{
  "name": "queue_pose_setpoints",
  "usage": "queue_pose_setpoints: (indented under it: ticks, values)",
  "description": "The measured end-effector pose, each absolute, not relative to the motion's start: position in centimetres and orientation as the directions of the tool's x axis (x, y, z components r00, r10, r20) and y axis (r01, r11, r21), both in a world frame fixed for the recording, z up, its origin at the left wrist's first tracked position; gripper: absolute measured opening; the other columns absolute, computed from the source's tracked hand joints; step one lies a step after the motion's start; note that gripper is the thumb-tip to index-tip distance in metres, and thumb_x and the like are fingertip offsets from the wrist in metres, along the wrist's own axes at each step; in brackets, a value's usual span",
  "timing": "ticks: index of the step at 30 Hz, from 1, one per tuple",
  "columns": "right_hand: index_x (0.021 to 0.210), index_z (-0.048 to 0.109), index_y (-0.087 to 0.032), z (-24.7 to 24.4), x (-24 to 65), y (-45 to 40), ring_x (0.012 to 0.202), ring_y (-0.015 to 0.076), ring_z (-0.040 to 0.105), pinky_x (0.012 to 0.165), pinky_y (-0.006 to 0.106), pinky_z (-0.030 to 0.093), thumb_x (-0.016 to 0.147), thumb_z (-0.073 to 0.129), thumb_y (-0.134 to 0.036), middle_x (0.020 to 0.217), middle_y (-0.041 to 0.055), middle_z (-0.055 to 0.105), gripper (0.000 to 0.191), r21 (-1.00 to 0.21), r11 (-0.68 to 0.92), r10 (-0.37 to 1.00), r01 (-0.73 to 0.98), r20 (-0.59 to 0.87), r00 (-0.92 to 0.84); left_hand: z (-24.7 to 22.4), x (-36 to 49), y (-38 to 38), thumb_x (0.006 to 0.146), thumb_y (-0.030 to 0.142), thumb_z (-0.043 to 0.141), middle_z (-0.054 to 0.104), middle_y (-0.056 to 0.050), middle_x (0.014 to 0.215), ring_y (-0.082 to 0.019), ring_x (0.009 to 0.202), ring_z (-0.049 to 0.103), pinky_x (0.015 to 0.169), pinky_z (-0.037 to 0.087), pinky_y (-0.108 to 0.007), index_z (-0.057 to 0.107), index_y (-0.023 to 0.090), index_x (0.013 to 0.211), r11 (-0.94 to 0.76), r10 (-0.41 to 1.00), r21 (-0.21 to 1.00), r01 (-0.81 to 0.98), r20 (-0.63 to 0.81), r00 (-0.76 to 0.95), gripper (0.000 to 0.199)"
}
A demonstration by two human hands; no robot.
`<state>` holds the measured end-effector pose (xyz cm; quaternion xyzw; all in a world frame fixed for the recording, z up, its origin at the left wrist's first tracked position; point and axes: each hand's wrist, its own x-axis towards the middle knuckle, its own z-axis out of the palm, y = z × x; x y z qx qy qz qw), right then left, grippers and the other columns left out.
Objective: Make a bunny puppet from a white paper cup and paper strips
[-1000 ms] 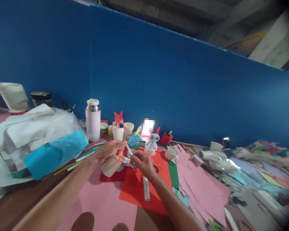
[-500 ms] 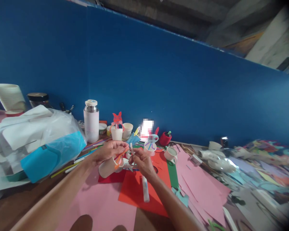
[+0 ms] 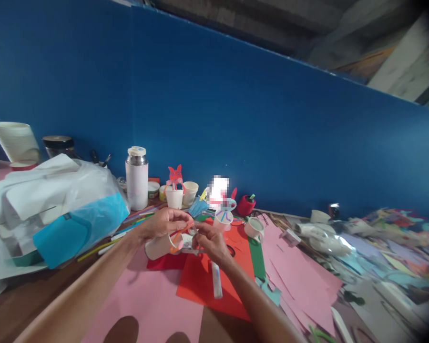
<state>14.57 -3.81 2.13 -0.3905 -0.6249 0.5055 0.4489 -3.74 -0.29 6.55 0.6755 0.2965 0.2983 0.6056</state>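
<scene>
My left hand (image 3: 166, 223) pinches an orange strip (image 3: 178, 234) above a white paper cup (image 3: 158, 247) that lies tilted on its side. Part of the strip reaches down to the cup's mouth, where an orange and pink piece shows. Close beside it, my right hand (image 3: 210, 242) has its fingers pinched on a small pale piece (image 3: 193, 232), too small to make out well. The fingertips of both hands nearly meet. A white glue tube (image 3: 217, 281) lies on red paper (image 3: 196, 281) below my right hand.
A white flask (image 3: 137, 183) and a cup with a red paper figure (image 3: 175, 197) stand near the blue wall. A plastic bag (image 3: 89, 190) lies left. Toward the right are a mug (image 3: 254, 229), pink sheets (image 3: 289, 267) and paper scraps.
The pale piece, which stood upright between the hands, is now lower and tilted at my right fingertips. My left hand keeps its pinch on the orange strip. The view has shifted slightly.
</scene>
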Motion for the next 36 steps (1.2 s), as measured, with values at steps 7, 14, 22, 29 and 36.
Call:
queue_pose_setpoints:
  ticks: [7,14,22,29,36]
  values:
    - [0.092,0.057,-0.015,2.3,14.5,-4.0,0.043,0.0072,0.047,0.043,0.018,0.039,0.067,0.042,-0.016,0.053,-0.0042,0.056,0.029,-0.986,0.162,0.941,0.033,0.145,-0.306,6.8,-3.8,-0.4,0.072,0.029,0.059,0.066,-0.005,0.083,-0.014,0.075,0.058,0.071,0.043,-0.026,0.063,0.013,0.085,-0.117,0.763,0.992,0.047,0.059,0.644,0.021]
    - [0.093,0.059,-0.015,2.4,14.5,-4.0,0.043,0.0076,0.047,0.043,0.018,0.037,0.068,0.041,-0.015,0.053,-0.0039,0.055,0.031,-0.983,0.171,0.935,0.073,0.138,-0.328,6.8,-3.7,-0.3,0.069,0.030,0.061,0.066,-0.005,0.082,-0.016,0.077,0.059,0.074,0.044,-0.028,0.062,0.013,0.083,-0.133,0.802,0.987,0.093,0.052,0.595,0.022]
    - [0.082,0.058,-0.015,2.4,14.5,-4.1,0.045,0.0077,0.048,0.046,0.019,0.038,0.071,0.045,-0.016,0.053,-0.0031,0.056,0.017,-0.983,0.178,0.931,0.053,0.151,-0.332,6.3,-4.0,0.0,0.071,0.032,0.056,0.066,-0.003,0.082,-0.017,0.076,0.059,0.069,0.045,-0.026,0.063,0.015,0.087,-0.253,0.849,0.940,0.227,0.103,0.518,0.024]
    - [0.069,0.056,-0.015,2.4,14.4,-4.1,0.046,0.0086,0.050,0.046,0.020,0.039,0.076,0.050,-0.026,0.056,-0.0010,0.058,0.015,-0.985,0.167,0.940,0.037,0.148,-0.309,7.2,-3.2,-1.0,0.072,0.027,0.049,0.066,0.000,0.072,-0.014,0.065,0.056,0.059,0.041,-0.022,0.065,0.016,0.076,-0.438,0.868,0.794,0.422,0.251,0.428,0.019]
    - [0.069,0.057,-0.015,2.5,14.4,-4.1,0.050,0.0089,0.051,0.049,0.020,0.040,0.076,0.052,-0.028,0.056,-0.0014,0.058,0.015,-0.982,0.186,0.949,0.038,0.170,-0.266,6.3,-2.2,-1.0,0.075,0.026,0.048,0.067,-0.001,0.073,-0.014,0.067,0.058,0.064,0.040,-0.022,0.067,0.019,0.078,-0.560,0.828,0.604,0.566,0.396,0.397,0.019]
